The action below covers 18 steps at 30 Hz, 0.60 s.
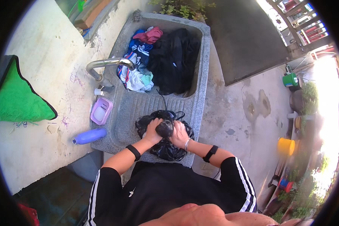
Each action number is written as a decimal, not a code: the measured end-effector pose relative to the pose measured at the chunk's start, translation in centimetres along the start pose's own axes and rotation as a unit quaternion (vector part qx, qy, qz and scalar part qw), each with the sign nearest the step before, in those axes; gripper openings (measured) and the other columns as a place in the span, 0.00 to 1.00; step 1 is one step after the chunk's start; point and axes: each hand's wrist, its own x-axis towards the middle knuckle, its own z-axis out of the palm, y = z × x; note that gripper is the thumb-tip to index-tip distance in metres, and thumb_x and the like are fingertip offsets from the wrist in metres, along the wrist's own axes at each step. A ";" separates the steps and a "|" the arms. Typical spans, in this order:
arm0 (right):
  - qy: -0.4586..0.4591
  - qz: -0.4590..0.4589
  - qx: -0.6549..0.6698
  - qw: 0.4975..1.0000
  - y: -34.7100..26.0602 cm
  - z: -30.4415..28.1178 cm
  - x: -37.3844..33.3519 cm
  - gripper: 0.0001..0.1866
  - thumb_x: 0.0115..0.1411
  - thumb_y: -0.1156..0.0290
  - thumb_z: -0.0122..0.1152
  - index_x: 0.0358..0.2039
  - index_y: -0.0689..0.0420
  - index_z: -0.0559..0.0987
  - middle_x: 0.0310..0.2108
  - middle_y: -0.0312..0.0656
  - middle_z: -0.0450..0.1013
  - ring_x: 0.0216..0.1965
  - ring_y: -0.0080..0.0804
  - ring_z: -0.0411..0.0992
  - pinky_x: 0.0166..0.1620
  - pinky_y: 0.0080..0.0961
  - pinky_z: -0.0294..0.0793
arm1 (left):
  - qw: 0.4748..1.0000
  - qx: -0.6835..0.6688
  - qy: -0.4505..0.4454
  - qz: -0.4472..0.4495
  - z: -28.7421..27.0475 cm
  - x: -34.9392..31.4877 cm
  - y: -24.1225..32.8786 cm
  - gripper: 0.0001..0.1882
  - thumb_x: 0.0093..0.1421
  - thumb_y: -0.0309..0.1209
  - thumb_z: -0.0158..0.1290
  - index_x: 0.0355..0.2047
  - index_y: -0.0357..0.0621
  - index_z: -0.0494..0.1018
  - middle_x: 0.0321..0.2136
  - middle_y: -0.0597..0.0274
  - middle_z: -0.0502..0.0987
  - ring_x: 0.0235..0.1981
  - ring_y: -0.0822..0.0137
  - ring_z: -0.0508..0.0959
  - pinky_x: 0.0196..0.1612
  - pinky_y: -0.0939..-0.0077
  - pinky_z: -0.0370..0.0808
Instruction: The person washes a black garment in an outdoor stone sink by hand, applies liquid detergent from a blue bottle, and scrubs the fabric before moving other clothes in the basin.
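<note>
My left hand (pixel 153 131) and my right hand (pixel 180 135) are closed around a bunched part of a wet black garment (pixel 170 151), one on each side. The garment lies crumpled on the ribbed washboard (pixel 129 113) at the near end of a grey stone sink (pixel 205 56). Its dark folds show wet shine and whitish patches, perhaps suds. A thin dark cord runs from it toward the basin. My fingertips are partly hidden in the cloth.
Black clothes (pixel 177 60) fill the basin's right side, with blue, white and pink clothes (pixel 141 56) at left. A metal faucet (pixel 109 64) reaches over the sink. Along the left edge are a purple soap dish (pixel 101 111), a purple bottle (pixel 89 136) and a green cloth (pixel 22 96).
</note>
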 end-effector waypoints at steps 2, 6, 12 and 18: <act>-0.010 0.114 0.019 0.993 2.5 0.3 5.8 0.29 0.48 0.66 0.60 0.49 0.67 0.64 0.47 0.60 0.65 0.51 0.53 0.63 0.49 0.41 0.65 | 0.996 -0.061 -0.022 -0.055 -0.9 4.3 -0.7 0.21 0.43 0.33 0.52 0.39 0.37 0.71 0.35 0.41 0.75 0.39 0.45 0.74 0.39 0.60 0.72; 0.050 0.216 0.127 0.967 4.0 -2.8 11.1 0.24 0.54 0.59 0.56 0.46 0.62 0.68 0.28 0.54 0.73 0.38 0.52 0.71 0.41 0.42 0.70 | 0.994 -0.094 0.036 0.047 -2.4 7.1 -1.3 0.27 0.45 0.46 0.57 0.39 0.38 0.71 0.38 0.42 0.74 0.41 0.45 0.74 0.43 0.58 0.70; -0.017 -0.054 0.070 0.996 -0.5 -4.4 -0.5 0.23 0.39 0.67 0.62 0.36 0.63 0.69 0.53 0.58 0.60 0.56 0.55 0.58 0.56 0.51 0.56 | 0.983 0.087 -0.008 0.163 -0.2 -3.9 1.0 0.42 0.37 0.53 0.62 0.49 0.42 0.65 0.49 0.46 0.61 0.49 0.35 0.60 0.49 0.38 0.55; 0.013 0.062 0.053 0.997 4.8 -1.1 6.5 0.23 0.44 0.66 0.64 0.39 0.63 0.69 0.43 0.53 0.68 0.46 0.49 0.66 0.45 0.38 0.65 | 0.997 -0.051 -0.063 0.016 -0.5 5.5 -0.8 0.26 0.43 0.39 0.60 0.41 0.39 0.70 0.33 0.46 0.75 0.40 0.49 0.74 0.43 0.67 0.70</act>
